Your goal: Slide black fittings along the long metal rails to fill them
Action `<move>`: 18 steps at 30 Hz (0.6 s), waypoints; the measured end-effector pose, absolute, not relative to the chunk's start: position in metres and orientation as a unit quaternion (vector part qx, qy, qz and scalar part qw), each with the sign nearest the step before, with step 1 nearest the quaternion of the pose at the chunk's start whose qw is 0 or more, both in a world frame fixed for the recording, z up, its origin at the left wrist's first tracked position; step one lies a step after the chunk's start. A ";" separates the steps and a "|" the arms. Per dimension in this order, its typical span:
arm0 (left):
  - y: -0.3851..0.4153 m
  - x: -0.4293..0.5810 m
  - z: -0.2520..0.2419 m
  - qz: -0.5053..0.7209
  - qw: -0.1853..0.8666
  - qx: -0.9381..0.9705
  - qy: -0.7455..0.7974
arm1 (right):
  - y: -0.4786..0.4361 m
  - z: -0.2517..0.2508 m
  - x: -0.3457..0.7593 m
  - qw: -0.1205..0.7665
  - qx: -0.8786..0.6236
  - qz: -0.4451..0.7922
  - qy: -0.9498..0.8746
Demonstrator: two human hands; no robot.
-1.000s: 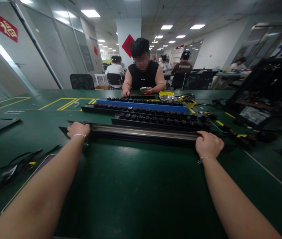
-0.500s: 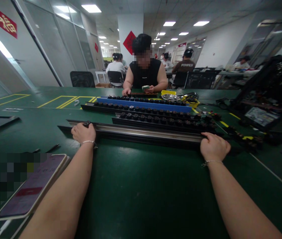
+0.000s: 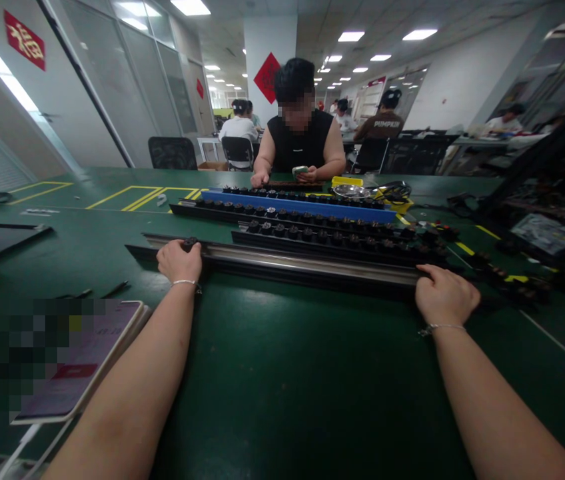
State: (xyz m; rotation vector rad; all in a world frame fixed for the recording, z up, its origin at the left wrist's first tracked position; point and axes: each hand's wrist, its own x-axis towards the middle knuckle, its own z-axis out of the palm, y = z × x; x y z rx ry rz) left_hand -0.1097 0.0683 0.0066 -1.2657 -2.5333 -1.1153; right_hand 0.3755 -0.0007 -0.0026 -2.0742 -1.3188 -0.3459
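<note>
A long black and silver rail lies across the green table in front of me. My left hand is closed over its left part, fingers curled round the near edge. My right hand is closed over its right end in the same way. Each wrist wears a thin bracelet. Behind the rail lie two black strips studded with several round black knobs, and a blue strip with more knobs beyond them.
A phone lies at my left forearm with thin cables beside it. A person in a black sleeveless top sits across the table holding a small device. A metal bowl and a yellow box sit near them. Dark equipment stands at the right.
My view has shifted left and slightly forward, so the rail and my hands sit further right in view. Both hands keep their grip on the rail. The phone has come into view at left.
</note>
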 end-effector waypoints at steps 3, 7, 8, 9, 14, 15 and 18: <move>0.069 -0.107 0.005 -0.368 0.059 -0.420 -0.828 | 0.001 -0.004 0.375 0.325 -0.798 -0.141 -0.488; 0.072 -0.104 0.002 -0.384 0.072 -0.412 -0.823 | 0.003 -0.005 0.373 0.323 -0.805 -0.156 -0.473; 0.072 -0.103 0.002 -0.386 0.070 -0.413 -0.822 | 0.003 -0.005 0.373 0.322 -0.804 -0.156 -0.474; 0.072 -0.102 0.003 -0.388 0.067 -0.413 -0.821 | 0.003 -0.004 0.373 0.321 -0.805 -0.156 -0.474; 0.072 -0.099 0.003 -0.391 0.063 -0.419 -0.817 | 0.002 -0.002 0.373 0.317 -0.808 -0.151 -0.473; 0.073 -0.099 0.003 -0.392 0.062 -0.419 -0.817 | 0.002 -0.002 0.373 0.316 -0.809 -0.149 -0.474; 0.074 -0.098 0.002 -0.399 0.062 -0.414 -0.816 | 0.002 -0.001 0.374 0.314 -0.809 -0.142 -0.475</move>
